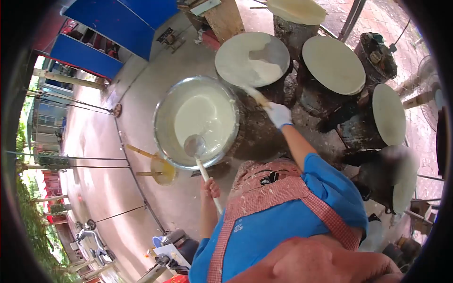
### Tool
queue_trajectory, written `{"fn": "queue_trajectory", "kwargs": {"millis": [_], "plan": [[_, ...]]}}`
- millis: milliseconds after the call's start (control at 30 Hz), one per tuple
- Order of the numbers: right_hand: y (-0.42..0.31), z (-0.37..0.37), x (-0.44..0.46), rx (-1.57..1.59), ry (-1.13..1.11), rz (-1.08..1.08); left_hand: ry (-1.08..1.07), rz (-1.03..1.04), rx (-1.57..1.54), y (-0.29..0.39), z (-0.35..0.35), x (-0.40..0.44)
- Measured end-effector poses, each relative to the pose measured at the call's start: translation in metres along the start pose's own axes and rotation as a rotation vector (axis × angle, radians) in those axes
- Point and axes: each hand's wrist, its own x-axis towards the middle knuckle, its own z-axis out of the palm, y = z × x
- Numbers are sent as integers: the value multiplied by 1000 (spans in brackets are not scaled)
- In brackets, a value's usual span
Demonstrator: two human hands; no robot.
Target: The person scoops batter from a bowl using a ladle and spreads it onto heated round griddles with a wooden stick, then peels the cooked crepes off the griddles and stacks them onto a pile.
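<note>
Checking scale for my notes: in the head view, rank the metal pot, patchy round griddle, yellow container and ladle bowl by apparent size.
1. Metal pot
2. Patchy round griddle
3. Yellow container
4. Ladle bowl, only somewhat smaller

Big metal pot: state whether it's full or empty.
Partly full: pale liquid lies in the big metal pot, with its inner wall showing above.

Reference your scene to the blue panels (pixel 120 26). Just right of them you've got a small dark stool (pixel 171 39), then a wooden board (pixel 224 22) further right. Wooden pole (pixel 71 79) just below them; round brown object (pixel 117 110) on your floor, lower still. Parked two-wheeler (pixel 96 243) and greenery (pixel 28 221) well below. Your fan (pixel 430 82): well right of them.
</note>
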Motion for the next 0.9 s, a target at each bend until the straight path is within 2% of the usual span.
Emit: {"fn": "queue_trajectory", "kwargs": {"millis": [67, 100, 133, 167, 200, 233, 267, 333, 400, 433, 467, 500, 533, 600, 633, 667, 700, 733, 767, 800, 833, 867, 900], "plan": [[33, -23, 9, -164, -87, 59, -32, 52, 40, -5, 3, -2], [50, -42, 19, -201, -115, 109, -102, 17, -85, -8, 1, -3], [78, -42, 35, -214, -100, 132, -172, -26, -216, -10, 2, -2], [73, -44, 53, -115, 17, 99, -178, -21, -214, -10, 16, 2], [62, -43, 63, -20, 122, 71, -74, 19, -182, -10, 33, 1], [43, -36, 72, 64, 125, 74, 36, 53, -153, -15, 44, -1], [28, -26, 74, 12, 9, 64, 38, 51, -155, -24, 42, 5], [26, -14, 51, -75, -131, -164, 27, 78, -129, -28, 35, 22], [47, -36, 28, -154, -214, -71, 40, 2, -73, -24, 41, 22], [84, -28, 36, -105, -137, -39, -195, -77, -240, -29, 22, 33], [105, -42, 55, -204, -174, 108, -420, -165, -412, -33, 12, 39], [103, -57, 73, -75, -89, 86, -11, -83, -91, -26, 51, 18], [99, -66, 87, 53, -3, 70, 6, -93, -80, -23, 64, 17], [70, -47, 114, 78, 112, 118, 143, -34, -172, -29, 82, 22], [57, -43, 107, 51, 64, 21, 150, -48, -173, -36, 88, 21], [65, -26, 93, 59, 53, -142, 107, 21, -15, -37, 92, 18], [63, -34, 70, -273, -156, -256, 46, 99, 145, -34, 97, 24], [78, -32, 42, -224, -81, -246, 31, 107, 156, -35, 81, 33], [92, -43, 33, -191, -152, -141, -183, -29, -49, -37, 47, 42], [109, -46, 44, -231, -106, -52, -399, -169, -257, -32, 49, 47], [126, -45, 67, -163, -60, 4, -280, -156, -140, -30, 47, 42], [130, -58, 87, -91, -31, 71, -262, -163, -132, -28, 57, 34], [115, -63, 112, -10, 8, 99, -126, -76, -67, -29, 71, 34]]}}
